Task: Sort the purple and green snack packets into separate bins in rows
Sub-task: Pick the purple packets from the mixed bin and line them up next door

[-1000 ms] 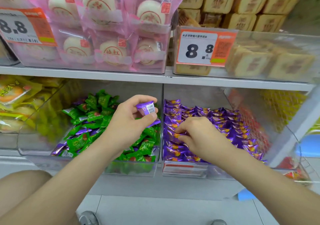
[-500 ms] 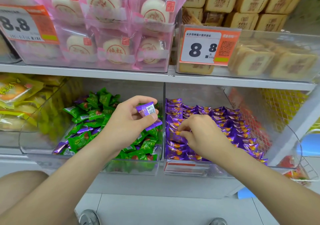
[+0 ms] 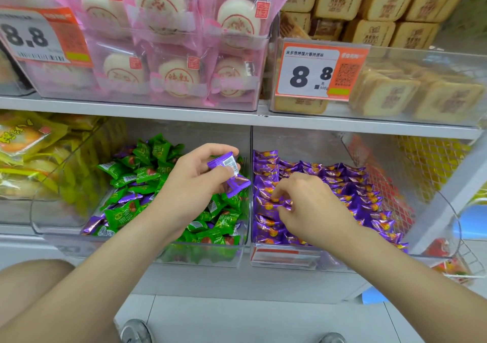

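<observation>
Fingers [image 3: 210, 148] of the left hand [image 3: 192, 184] curl round two purple packets [image 3: 225, 164] and hold them above the right side of the left bin [image 3: 79, 245]. This clear bin holds a loose heap of green packets [image 3: 147, 174], with a few stray purple ones [image 3: 91, 224] near its front. The right hand [image 3: 313, 211] is inside the right bin [image 3: 332, 262], its fingertips [image 3: 284, 187] pinching a single packet [image 3: 280, 204] at the left end of the purple rows [image 3: 350, 184] that fill that bin. Both bins stand side by side at the front edge of the lower shelf [image 3: 210, 282]. On the upper shelf [image 3: 131, 108] sit pink-wrapped buns [image 3: 163, 8] and tan cakes [image 3: 382, 5], with an orange price tag [image 3: 316, 73] between them.
</observation>
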